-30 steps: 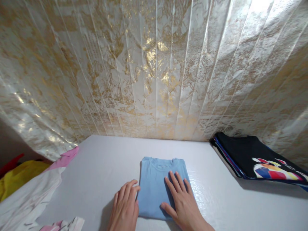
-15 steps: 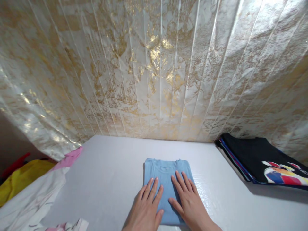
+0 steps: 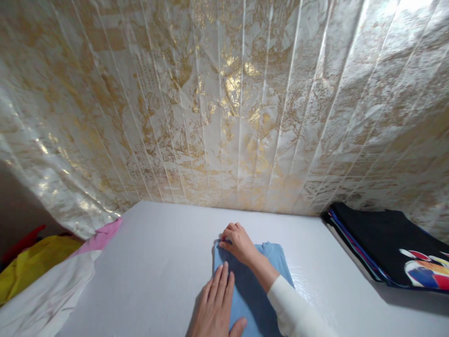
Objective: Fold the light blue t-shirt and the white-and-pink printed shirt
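A light blue folded T-shirt (image 3: 242,285) lies on the white table in front of me. My left hand (image 3: 215,299) rests flat on its left side, fingers stretched out. Reaching across the shirt, my right hand (image 3: 238,243) is at the far left corner, its thumb and fingers bent together over the shirt's edge in a pinch. The right forearm, in a white sleeve, hides part of the shirt's middle and right side.
On the right lies a stack of folded shirts (image 3: 382,248), the top one black with a colourful print. White and pink clothing (image 3: 77,271) and a yellow cloth (image 3: 42,262) lie at the left. A gold-patterned shiny curtain (image 3: 224,117) hangs behind the white table (image 3: 157,271).
My right hand has left its flat place on the shirt's right side and moved to the far left corner, closing there. My left hand stays flat. The view has shifted slightly.
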`<state>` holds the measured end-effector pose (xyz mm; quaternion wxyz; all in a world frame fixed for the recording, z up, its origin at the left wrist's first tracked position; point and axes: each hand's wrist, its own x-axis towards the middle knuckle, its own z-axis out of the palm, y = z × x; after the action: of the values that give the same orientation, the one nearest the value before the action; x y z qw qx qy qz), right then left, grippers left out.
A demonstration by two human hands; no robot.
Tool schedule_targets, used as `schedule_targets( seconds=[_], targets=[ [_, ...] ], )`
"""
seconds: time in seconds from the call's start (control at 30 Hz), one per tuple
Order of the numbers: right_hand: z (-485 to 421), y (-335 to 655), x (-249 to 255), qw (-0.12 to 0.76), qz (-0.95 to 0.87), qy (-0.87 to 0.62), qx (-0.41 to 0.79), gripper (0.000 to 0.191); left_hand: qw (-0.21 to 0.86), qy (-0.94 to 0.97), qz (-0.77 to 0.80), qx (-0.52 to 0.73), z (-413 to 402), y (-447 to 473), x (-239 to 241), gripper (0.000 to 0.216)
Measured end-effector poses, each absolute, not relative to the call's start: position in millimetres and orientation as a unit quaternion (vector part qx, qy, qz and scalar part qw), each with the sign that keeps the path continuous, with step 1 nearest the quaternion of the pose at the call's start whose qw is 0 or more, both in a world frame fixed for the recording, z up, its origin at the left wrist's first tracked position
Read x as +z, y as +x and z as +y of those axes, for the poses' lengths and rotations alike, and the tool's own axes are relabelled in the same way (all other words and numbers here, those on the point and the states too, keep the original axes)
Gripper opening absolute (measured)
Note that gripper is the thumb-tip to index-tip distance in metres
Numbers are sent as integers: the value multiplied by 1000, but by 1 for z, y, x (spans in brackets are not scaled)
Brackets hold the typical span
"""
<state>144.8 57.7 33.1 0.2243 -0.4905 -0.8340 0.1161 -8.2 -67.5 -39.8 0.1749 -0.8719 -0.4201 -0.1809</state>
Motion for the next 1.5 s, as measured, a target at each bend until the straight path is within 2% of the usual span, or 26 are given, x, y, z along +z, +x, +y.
schedule_targets(
  seconds=[0.17, 0.27, 0.4, 0.5, 0.7, 0.83, 1.03, 1.17, 1.3, 1.5],
  targets=[
    [58, 149, 18, 233, -843, -467, 132, 13, 204, -837, -464, -207, -72, -10, -47, 94],
    [55, 149, 20, 270, -844, -434, 165, 4, 196, -838, -467, -206, -71, -8, -50, 97],
    [52, 152, 26, 367, -796, -371, 306, 20, 203, -828, -481, -206, -72, -5, -52, 100],
    [52, 156, 26, 367, -773, -389, 343, 24, 214, -825, -482, -205, -73, -5, -49, 101],
    [55, 154, 15, 366, -758, -472, 261, 17, 218, -825, -480, -204, -73, -5, -47, 98],
    [56, 145, 9, 325, -770, -512, 198, 7, 211, -832, -474, -199, -71, -8, -48, 100],
    [62, 129, 9, 251, -794, -538, 131, 7, 195, -848, -454, -192, -72, -13, -39, 97],
    [62, 133, 16, 233, -801, -540, 111, 7, 218, -844, -441, -213, -72, -14, -33, 92],
    [44, 156, 29, 246, -795, -547, 93, 17, 204, -838, -457, -218, -60, -8, -26, 79],
    [-14, 205, 17, 221, -803, -552, 29, 42, 93, -841, -510, -151, -23, 7, -14, 62]
  ],
)
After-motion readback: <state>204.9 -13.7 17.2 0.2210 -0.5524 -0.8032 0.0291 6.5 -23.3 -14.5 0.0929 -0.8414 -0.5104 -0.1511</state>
